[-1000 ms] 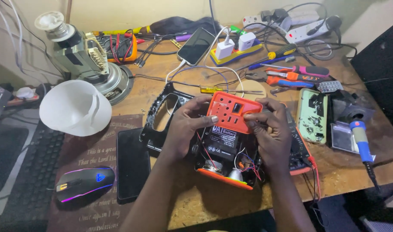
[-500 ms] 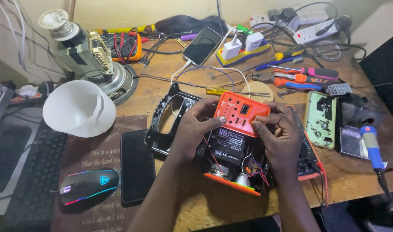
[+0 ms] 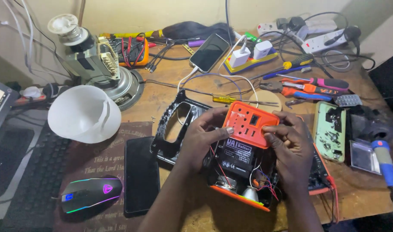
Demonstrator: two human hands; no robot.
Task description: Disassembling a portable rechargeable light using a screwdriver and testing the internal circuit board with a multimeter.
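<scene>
ribbed orange plastic panel [image 3: 250, 123] — both hands

Count on the desk [image 3: 170, 92] was: two phones, one charging [image 3: 209, 52] and one face-down black [image 3: 141, 175]; one mouse [image 3: 91, 194], one keyboard [image 3: 31, 180], one white lamp shade [image 3: 84, 113]. Two white chargers [image 3: 240, 56] [image 3: 262, 49] sat in one power strip [image 3: 251, 62]. One soldering iron [image 3: 383, 162], one pair of orange-handled pliers [image 3: 297, 90], one multimeter [image 3: 130, 50], two hands [image 3: 201, 136] [image 3: 291, 144].
</scene>
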